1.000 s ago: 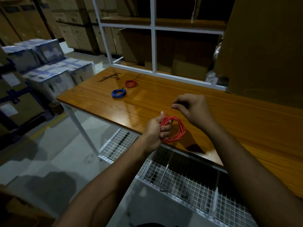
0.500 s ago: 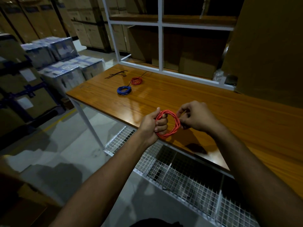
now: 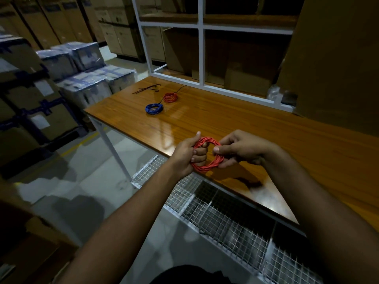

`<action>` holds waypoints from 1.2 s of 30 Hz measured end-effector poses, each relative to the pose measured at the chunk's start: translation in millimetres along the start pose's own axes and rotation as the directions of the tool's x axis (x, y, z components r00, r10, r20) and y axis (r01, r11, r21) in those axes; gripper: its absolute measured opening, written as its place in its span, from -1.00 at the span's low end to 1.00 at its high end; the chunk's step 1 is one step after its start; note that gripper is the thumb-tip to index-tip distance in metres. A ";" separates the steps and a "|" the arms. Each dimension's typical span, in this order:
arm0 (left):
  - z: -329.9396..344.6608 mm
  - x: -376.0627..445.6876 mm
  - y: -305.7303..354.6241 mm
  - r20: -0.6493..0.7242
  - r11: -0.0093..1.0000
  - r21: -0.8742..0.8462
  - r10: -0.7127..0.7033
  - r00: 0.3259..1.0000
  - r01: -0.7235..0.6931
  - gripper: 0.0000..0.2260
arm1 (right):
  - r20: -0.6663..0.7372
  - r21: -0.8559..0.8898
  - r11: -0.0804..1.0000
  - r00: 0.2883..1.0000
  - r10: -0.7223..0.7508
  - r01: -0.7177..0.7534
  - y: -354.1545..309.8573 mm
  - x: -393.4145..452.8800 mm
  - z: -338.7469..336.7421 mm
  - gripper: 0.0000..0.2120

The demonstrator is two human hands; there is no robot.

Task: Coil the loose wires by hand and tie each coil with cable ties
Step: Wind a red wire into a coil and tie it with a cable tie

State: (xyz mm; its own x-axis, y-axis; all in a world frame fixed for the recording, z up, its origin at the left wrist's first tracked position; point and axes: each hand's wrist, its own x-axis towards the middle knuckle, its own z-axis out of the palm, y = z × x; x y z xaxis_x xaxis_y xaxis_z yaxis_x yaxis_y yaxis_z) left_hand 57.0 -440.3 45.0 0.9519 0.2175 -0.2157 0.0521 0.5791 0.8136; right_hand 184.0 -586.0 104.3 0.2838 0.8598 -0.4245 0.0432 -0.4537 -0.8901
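I have the red wire coil (image 3: 207, 154) held up over the near edge of the table (image 3: 256, 128), one hand on each side. My left hand (image 3: 187, 155) has its grip curled around the coil's left arc, fingers through the ring, so that part of the wire is hidden behind them. My right hand (image 3: 241, 149) pinches the right arc between thumb and fingers; I cannot make out a loose wire end there. Far on the table lie a blue wire coil (image 3: 154, 109) and, just beyond it, a second red coil (image 3: 170, 97) with a thin dark tail running off toward the white shelf frame (image 3: 201, 56). Left of that tail sit dark cable ties (image 3: 146, 90), too small and dim to count. A wire mesh rack (image 3: 225, 220) shows below the table edge, cut off at the bottom right.
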 end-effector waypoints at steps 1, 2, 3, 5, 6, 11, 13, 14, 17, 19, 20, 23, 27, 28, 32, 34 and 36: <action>-0.5 0.8 -0.7 0.000 1.000 0.022 0.008 1.000 -0.008 -0.62 | 0.007 0.037 0.999 1.000 0.001 -0.001 4.1 0.7 -1.2 -0.76; -0.5 1.0 -1.6 -0.007 0.999 0.039 0.018 1.000 -0.018 -0.63 | 0.012 0.059 0.998 1.000 0.000 -0.001 7.9 2.1 -2.2 -0.75; -0.6 1.0 -3.3 -0.023 0.998 0.051 0.026 0.999 -0.025 -0.64 | 0.015 0.072 0.997 1.000 -0.001 0.000 10.9 3.3 -2.3 -0.74; -0.5 0.9 -7.6 -0.062 0.997 0.070 0.034 0.998 -0.030 -0.65 | 0.003 0.094 0.996 1.000 -0.004 0.003 17.0 6.4 -2.0 -0.76; 0.6 0.4 -9.6 -0.082 0.996 0.086 0.038 0.996 -0.031 -0.65 | -0.012 0.092 0.996 1.000 -0.003 0.004 20.0 8.5 -1.9 -0.76; 3.8 -4.5 -14.1 -0.185 0.955 0.296 0.093 0.978 -0.035 -0.67 | -0.025 -0.198 0.978 0.997 -0.078 0.072 24.5 21.7 1.1 -0.79; 2.2 -6.3 -13.7 -0.208 0.965 0.252 0.124 0.970 -0.069 -0.67 | 0.006 -0.219 0.967 0.991 -0.131 0.129 23.8 27.5 7.3 -0.78; 1.5 -6.5 -13.8 -0.232 0.976 0.188 0.149 0.961 -0.106 -0.65 | 0.015 -0.166 0.973 0.987 -0.161 0.162 23.4 31.6 11.8 -0.78; -6.6 -5.3 -17.6 -0.326 0.974 0.014 0.217 0.920 -0.225 -0.59 | -0.014 0.001 0.977 0.977 -0.212 0.212 22.9 44.7 29.2 -0.75; -15.6 -5.7 -21.5 -0.381 0.954 -0.049 0.257 0.888 -0.297 -0.57 | -0.041 0.041 0.979 0.979 -0.199 0.201 22.3 56.3 43.1 -0.73; -21.8 -5.2 -22.9 -0.406 0.941 -0.078 0.271 0.873 -0.328 -0.57 | -0.058 0.053 0.980 0.980 -0.190 0.193 22.1 63.4 50.5 -0.71; -44.4 -3.3 -18.9 -0.438 0.929 -0.103 0.280 0.854 -0.357 -0.62 | -0.142 0.102 0.974 0.972 -0.186 0.202 21.6 91.8 69.6 -0.67; -94.2 -7.4 13.8 -0.381 0.987 0.021 0.154 0.911 -0.158 -0.58 | -0.156 -0.205 0.934 0.933 -0.325 0.292 1.5 131.6 68.5 -0.66; -106.9 -8.7 26.5 -0.350 0.990 0.094 0.129 0.928 -0.103 -0.55 | -0.111 -0.328 0.890 0.923 -0.370 0.317 -7.0 140.7 66.1 -0.66; -140.5 -1.5 80.7 -0.286 0.889 0.456 0.102 0.953 0.041 -0.59 | 0.091 -0.706 0.611 0.902 -0.423 0.358 -43.5 183.8 73.6 -0.67; -157.0 6.7 102.8 -0.289 0.881 0.471 0.114 0.951 0.038 -0.63 | 0.052 -0.721 0.595 0.885 -0.463 0.354 -59.3 210.3 85.2 -0.69; -174.1 15.9 116.3 -0.298 0.940 0.339 0.145 0.943 -0.038 -0.66 | -0.088 -0.744 0.604 0.854 -0.513 0.287 -71.0 234.5 99.9 -0.72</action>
State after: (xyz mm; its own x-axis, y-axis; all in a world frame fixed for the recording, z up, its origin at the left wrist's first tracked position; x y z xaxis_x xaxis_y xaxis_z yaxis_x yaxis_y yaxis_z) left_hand 25.7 -232.7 42.2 0.8157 0.5236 -0.2460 0.1155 0.2693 0.9561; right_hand 151.9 -328.8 51.4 0.3041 0.9464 0.1091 0.8200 -0.2018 -0.5356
